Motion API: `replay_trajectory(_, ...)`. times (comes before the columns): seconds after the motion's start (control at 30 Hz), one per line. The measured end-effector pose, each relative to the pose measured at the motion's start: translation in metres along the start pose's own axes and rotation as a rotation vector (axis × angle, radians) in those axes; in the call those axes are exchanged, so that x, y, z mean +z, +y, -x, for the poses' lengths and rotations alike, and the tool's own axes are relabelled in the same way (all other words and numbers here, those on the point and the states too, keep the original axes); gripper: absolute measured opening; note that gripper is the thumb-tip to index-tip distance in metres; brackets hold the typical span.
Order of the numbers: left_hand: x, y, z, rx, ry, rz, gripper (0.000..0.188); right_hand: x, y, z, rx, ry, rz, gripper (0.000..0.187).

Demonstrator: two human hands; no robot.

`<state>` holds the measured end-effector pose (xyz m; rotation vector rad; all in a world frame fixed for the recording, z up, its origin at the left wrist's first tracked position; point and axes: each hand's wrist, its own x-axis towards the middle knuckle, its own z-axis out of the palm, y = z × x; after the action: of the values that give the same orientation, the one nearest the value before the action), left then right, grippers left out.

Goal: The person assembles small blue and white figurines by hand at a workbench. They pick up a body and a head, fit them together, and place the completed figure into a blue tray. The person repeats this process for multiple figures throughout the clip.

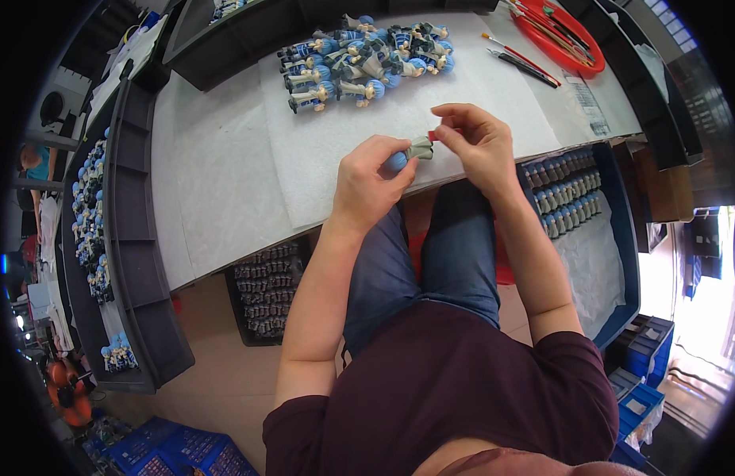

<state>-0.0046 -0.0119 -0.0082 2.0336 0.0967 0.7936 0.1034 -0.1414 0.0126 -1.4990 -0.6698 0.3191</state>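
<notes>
My left hand [369, 176] is closed round a small figurine [420, 148] with blue hair and a pale grey-green body. The figurine lies on its side over the table's near edge, its head toward my left palm. My right hand [480, 151] pinches a small red piece [433, 136] between thumb and fingers, right at the figurine's lower end. Whether that piece is joined to the figurine I cannot tell. Beyond my hands, a group of blue-haired figurines [366, 67] with blue, white and dark clothing lies on a white sheet [284, 170].
A red dish [559, 36] of brushes stands at the far right, with loose brushes [526, 67] beside it. Black trays edge the table; the left tray [137, 198] holds many figurines. A blue tray [621, 238] at right holds rows of figurines. Another dark tray [244, 317] sits below.
</notes>
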Motion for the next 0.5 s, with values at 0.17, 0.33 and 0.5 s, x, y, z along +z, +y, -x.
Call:
replay_trajectory(0.17,0.0,-0.006,-0.001,0.115,0.012,-0.059,0.019,0.002,0.01,-0.001,-0.092,0.054,0.357,0.025)
replay_trajectory(0.33,0.001,-0.007,0.001,0.066,-0.014,-0.018,0.02,0.01,0.002,0.0,-0.177,0.071,0.218,0.024)
replay_trajectory(0.5,0.0,-0.005,0.001,0.022,-0.013,0.001,0.019,-0.003,0.017,-0.004,-0.014,0.114,0.279,0.021)
